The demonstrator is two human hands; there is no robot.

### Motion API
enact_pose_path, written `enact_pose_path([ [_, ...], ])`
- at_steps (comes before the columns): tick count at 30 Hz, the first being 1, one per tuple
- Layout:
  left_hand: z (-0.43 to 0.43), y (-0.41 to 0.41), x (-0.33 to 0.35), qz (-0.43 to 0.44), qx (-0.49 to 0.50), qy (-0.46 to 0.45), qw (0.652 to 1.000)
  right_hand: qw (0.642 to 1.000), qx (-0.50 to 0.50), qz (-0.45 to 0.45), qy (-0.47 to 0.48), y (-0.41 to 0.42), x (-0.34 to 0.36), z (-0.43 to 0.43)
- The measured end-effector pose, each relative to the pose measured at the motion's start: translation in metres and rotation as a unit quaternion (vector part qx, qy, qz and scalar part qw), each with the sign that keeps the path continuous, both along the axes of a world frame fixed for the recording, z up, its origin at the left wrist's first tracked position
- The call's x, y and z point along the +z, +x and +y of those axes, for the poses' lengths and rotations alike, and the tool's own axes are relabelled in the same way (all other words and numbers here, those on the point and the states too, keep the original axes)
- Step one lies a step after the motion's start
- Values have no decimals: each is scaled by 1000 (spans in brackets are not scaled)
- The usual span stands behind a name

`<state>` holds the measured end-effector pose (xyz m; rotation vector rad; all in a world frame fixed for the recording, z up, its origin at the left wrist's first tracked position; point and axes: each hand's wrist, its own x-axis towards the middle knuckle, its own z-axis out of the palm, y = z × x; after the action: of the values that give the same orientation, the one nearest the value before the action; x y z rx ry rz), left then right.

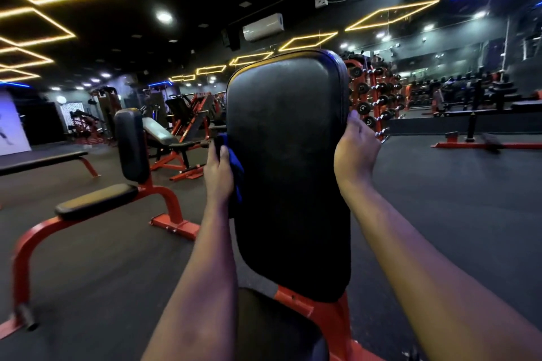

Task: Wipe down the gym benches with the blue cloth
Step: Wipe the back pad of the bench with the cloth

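A black upright back pad (289,161) of a red-framed gym bench stands right in front of me, with its black seat pad (264,328) below. My left hand (218,173) grips the blue cloth (237,173) against the pad's left edge; most of the cloth is hidden between hand and pad. My right hand (356,152) holds the pad's right edge, fingers curled behind it.
A second red-framed bench with a black seat (96,201) and back pad (130,145) stands to the left. A flat bench (44,160) lies farther left. Dumbbell racks (372,97) line the mirrored wall at the right. Dark rubber floor (454,199) spreads around.
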<state>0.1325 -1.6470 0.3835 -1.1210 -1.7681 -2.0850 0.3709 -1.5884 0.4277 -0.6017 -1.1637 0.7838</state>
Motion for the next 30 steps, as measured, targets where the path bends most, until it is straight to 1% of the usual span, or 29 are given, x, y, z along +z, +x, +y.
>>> enact_pose_path([
  [2, -12, -1, -24, 19, -16, -32, 999, 1000, 0, -5, 0, 1, 0, -1],
  [3, -16, -3, -25, 33, -21, -46, 998, 1000, 1, -9, 1, 1, 0, -1],
  [5, -19, -8, -5, 59, -20, -62, 996, 1000, 2, -13, 5, 1, -1, -1],
  [8, -18, -9, 45, 88, -17, -69, 994, 1000, 5, -14, 8, 1, -1, 0],
  [10, -16, -4, 55, 104, -20, -73, 992, 1000, 7, -16, 9, 1, -2, 1],
  [12, -13, 0, 35, 74, -13, -87, 993, 1000, 2, -22, 7, 1, -2, 2],
  [15, -16, 5, -9, 11, -20, -70, 997, 1000, -3, -23, 7, 1, -1, 1],
  [16, -20, 7, -18, 7, -24, -82, 996, 1000, -5, -22, 8, 2, -1, 0],
  [20, -57, 6, -35, 14, -38, -179, 983, 1000, -6, -14, 3, 6, 2, -10],
  [22, -78, 4, -39, 5, -30, -179, 983, 998, -40, -38, -7, 8, 4, -17],
  [23, -87, 4, -38, 0, -20, -169, 985, 995, -90, -51, -3, 9, 3, -20],
  [24, -96, 5, -38, 1, -17, -153, 988, 988, -145, -47, 25, 11, -1, -26],
  [25, -106, 7, -34, 4, -23, -129, 991, 978, -189, -29, 84, 13, -4, -38],
  [26, -115, 10, -32, 12, -37, -111, 993, 965, -205, -11, 162, 12, -11, -54],
  [27, -125, 12, -30, 19, -52, -105, 993, 954, -186, -6, 237, 9, -22, -72],
  [28, -136, 14, -27, 27, -69, -109, 991, 950, -127, -26, 285, 3, -33, -87],
  [29, -144, 15, -26, 33, -84, -120, 989, 953, -44, -72, 291, -5, -44, -101],
  [30, -153, 17, -25, 36, -101, -123, 987, 954, 49, -139, 260, -14, -53, -115],
])
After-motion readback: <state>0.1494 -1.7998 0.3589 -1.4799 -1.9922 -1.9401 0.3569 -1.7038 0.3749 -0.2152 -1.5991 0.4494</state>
